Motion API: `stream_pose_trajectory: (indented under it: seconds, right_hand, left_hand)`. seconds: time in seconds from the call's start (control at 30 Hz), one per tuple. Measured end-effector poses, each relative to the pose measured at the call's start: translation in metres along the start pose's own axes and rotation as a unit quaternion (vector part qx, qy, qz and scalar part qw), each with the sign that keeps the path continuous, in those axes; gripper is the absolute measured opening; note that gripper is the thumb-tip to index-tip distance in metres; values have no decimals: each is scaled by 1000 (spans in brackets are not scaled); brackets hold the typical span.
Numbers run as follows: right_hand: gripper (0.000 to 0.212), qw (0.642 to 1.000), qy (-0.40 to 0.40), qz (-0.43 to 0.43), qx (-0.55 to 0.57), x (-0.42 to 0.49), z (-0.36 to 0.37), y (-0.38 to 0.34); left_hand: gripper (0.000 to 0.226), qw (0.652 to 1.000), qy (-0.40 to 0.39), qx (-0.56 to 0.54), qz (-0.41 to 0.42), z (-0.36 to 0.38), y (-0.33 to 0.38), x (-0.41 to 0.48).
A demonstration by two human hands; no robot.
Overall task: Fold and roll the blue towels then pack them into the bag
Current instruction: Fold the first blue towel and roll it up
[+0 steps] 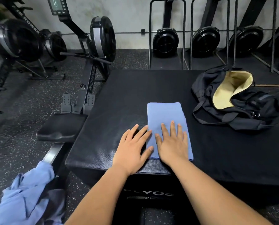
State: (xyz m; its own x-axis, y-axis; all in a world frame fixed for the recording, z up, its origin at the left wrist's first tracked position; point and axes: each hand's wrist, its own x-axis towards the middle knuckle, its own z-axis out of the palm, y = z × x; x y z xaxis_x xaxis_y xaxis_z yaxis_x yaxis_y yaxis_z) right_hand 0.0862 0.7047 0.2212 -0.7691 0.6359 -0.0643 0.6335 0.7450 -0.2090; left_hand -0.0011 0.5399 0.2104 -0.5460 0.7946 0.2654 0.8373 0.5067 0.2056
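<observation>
Left forearm [103, 195], right forearm [216, 192]: bare, in from bottom edge, angled toward lower centre. Left hand [132, 148] flat, palm down, fingers straight, spread. Right hand [172, 143] same, just beside it.

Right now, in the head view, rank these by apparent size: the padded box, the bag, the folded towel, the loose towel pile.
1. padded box
2. bag and loose towel pile: they look alike; the pile is nearer the camera and cut by the frame edge, so unranked
3. folded towel
</observation>
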Motion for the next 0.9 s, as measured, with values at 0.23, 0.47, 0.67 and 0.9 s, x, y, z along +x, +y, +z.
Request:
stream_pose_trajectory:
  seconds: [0.23,0.47,0.67,0.9]
  right_hand:
    - [63,991,-11,-117,68,5,-17,46]
    - [72,975,13,-211,-61,-23,-14,101]
    - [53,959,104,-259,52,-34,-13,107]
    - [25,943,146,-278,112,-39,-15,107]
  left_hand:
    - [60,999,-31,26,12,3,-3,2]
    - [60,1000,-11,5,6,-1,-1,-1]
    - [43,997,38,-40,51,-1,0,-5]
    - [38,995,56,-58,56,-5,3,-3]
